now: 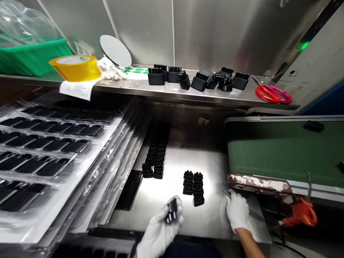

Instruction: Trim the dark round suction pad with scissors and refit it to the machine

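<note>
My left hand [160, 229] pinches a black plug [172, 211]; loosely gripped, it could drop onto stacked plugs [193, 187] just ahead.

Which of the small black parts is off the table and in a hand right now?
The single black part gripped in the gloved left hand. The other small parts sit in two clusters on the steel table, untouched by either hand.

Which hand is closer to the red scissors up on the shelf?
The right hand. It rests on the table below the red scissors, closer to their side; the left hand is farther away, holding a black part.
</note>
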Demonstrator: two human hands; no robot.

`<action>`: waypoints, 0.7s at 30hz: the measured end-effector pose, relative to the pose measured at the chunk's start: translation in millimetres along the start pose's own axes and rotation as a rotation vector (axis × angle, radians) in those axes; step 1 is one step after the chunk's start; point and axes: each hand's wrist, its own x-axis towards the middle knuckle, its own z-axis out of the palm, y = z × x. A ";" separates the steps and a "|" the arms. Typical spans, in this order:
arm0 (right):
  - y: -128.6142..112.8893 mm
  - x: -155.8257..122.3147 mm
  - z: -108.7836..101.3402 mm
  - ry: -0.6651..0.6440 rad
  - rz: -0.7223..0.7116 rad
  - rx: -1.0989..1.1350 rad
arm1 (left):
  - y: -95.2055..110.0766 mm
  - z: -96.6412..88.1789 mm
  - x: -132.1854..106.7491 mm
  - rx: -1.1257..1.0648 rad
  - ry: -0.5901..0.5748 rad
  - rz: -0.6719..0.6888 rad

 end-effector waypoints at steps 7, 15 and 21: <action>-37.0 -18.3 -33.4 -0.257 -0.099 0.338 | -19.2 50.8 -18.1 0.036 -0.237 0.035; -122.4 -65.5 -198.4 0.110 -0.884 0.483 | -12.6 81.0 -42.5 0.698 -0.249 0.195; -164.5 -74.4 -246.1 0.434 -1.312 -0.260 | -6.4 99.1 -53.8 1.038 -0.446 0.491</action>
